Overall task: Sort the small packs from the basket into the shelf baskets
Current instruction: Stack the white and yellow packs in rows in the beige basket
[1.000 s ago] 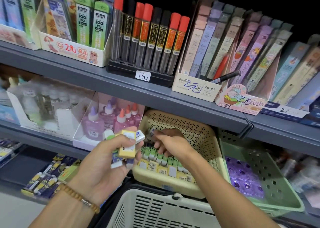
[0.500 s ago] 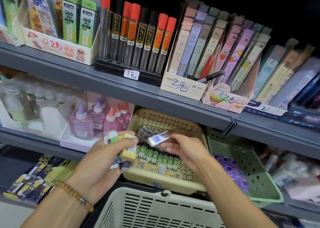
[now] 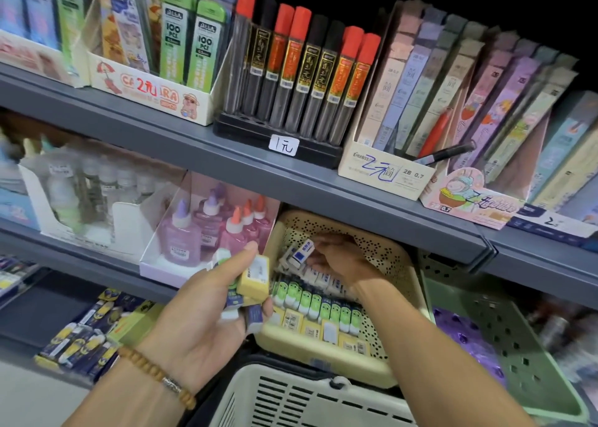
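Two perforated shelf baskets sit side by side on the lower shelf (image 3: 97,258): a cream shelf basket (image 3: 398,264) near 6 o'clock of the view, and a green shelf basket (image 3: 504,326) just beside it at its 3 o'clock. Inside the cream one, small packs lie in rows, with green-and-white packs (image 3: 315,300) across the middle, yellow packs (image 3: 310,324) along the front edge and white-and-blue ones behind. Purple items (image 3: 459,329), blurred, fill the green one. The right hand (image 3: 339,258) reaches into the cream basket and pinches a white-and-blue pack (image 3: 301,252) at its fingertips, above the back rows. The left hand (image 3: 207,313), at 9 o'clock of that basket, grips a bundle of packs with a yellow pack (image 3: 254,277) on top; a beaded bracelet (image 3: 155,375) circles its wrist. A white slatted carrying basket (image 3: 291,400) sits at the bottom edge, its contents out of sight. At 10 o'clock a white tray holds pink and purple glue bottles (image 3: 181,235). On the grey upper shelf (image 3: 161,132), a black stand carries red- and black-capped lead tubes (image 3: 301,70), with boxed lead refills either side.
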The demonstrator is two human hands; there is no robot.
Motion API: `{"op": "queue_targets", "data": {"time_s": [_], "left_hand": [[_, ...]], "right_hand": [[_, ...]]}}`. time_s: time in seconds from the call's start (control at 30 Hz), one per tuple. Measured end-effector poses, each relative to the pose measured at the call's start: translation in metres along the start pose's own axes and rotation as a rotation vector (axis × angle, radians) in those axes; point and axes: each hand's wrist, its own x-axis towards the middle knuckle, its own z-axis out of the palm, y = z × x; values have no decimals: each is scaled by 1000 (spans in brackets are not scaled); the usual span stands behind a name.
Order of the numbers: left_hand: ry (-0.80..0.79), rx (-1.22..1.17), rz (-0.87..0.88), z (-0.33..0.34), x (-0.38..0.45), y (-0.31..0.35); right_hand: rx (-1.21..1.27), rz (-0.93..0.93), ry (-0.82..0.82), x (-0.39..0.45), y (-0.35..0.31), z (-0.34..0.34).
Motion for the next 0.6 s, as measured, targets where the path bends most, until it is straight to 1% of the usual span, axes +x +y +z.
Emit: {"op": "queue_targets", "data": {"time_s": [0.1,0.2,0.23,0.3,0.33,0.4,0.43,0.5,0.53,0.6], "left_hand": [[36,0,52,1,7,1],[10,-69,68,-4,9,-5],[-8,-98,88,-6,8,-7],[-16,-102,106,-10,5,-10],[-13,-101,103,-11,4,-11],[-10,-100,100,-10,2,-11],[-13,-92,103,-9,0,-10],[-31,-84,124,-9,-5,-11],[-47,-65,146,-9,-7,-12],[-77,-14,189,-6,-12,-13]], "right_hand": [[-77,-27,-30,5,2,6],[-301,-103,10,5,5,7],[-305,-92,-23,3,5,7],[-207,-49,-112,-2,2,10],[-200,-52,-126,-5,-1,11],[-278,-134,-94,-15,-5,11],[-274,-176,-99,-24,-7,11],[-120,-218,-196,-46,-15,11],[-81,-240,-253,-59,-19,10],[-98,-315,-381,-83,-27,10]]}}
